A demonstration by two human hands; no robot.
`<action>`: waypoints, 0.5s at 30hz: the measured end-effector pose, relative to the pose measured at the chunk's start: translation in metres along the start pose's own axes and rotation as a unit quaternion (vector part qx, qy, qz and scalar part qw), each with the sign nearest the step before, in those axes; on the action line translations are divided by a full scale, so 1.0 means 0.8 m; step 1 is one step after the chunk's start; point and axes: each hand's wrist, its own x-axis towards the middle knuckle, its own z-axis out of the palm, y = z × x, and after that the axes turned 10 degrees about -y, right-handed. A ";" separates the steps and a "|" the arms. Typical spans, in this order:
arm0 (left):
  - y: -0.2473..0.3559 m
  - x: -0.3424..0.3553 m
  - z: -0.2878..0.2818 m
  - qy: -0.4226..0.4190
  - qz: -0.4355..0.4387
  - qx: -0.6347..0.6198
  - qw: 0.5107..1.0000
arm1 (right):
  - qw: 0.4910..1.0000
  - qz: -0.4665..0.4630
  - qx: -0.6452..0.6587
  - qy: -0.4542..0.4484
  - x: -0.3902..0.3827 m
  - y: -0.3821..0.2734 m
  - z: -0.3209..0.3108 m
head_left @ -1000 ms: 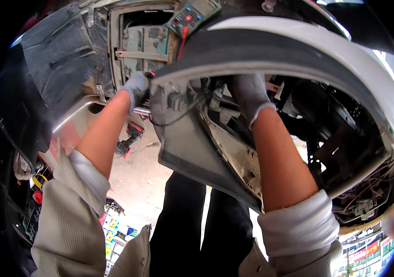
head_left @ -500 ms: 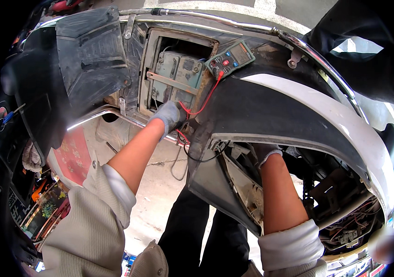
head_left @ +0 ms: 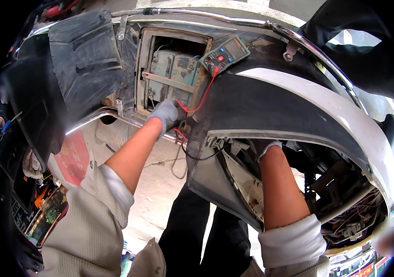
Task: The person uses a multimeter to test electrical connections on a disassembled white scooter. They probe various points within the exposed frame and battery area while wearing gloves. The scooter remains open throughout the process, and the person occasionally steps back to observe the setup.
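Observation:
My left hand (head_left: 164, 113), in a grey work glove, is closed at the lower edge of an open compartment, its fingertips partly hidden. The red test lead (head_left: 207, 92) runs from a green multimeter (head_left: 225, 55) down past these fingers; what they grip I cannot make out. Grey-green batteries (head_left: 163, 63) sit in the compartment behind a metal strap (head_left: 168, 82). A black cable (head_left: 202, 159) hangs in a loop below. My right hand (head_left: 270, 146) reaches beneath the dark seat-like cover (head_left: 271, 106); only its glove cuff shows clearly, and its fingers are hidden.
A chrome rail (head_left: 211, 15) borders the vehicle's far side. At left lie a black rubber mat (head_left: 84, 55) and a key (head_left: 6, 125) with a blue head in a panel. Wiring and a metal tube (head_left: 347, 203) fill the open bay at right.
The whole view has shifted slightly, so the vehicle and multimeter appear a little further left and up. Both hands stay at the same places on the vehicle.

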 end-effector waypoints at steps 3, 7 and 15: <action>-0.039 0.025 -0.004 -0.032 0.002 -0.067 0.997 | 1.000 -0.016 -0.014 0.010 0.004 -0.007 0.001; -0.051 0.025 -0.008 -0.022 -0.017 -0.129 0.991 | 0.998 -0.036 -0.047 0.024 0.010 -0.015 0.006; -0.068 0.048 -0.014 -0.013 -0.003 -0.120 0.993 | 0.988 -0.050 -0.144 0.039 0.016 -0.027 -0.002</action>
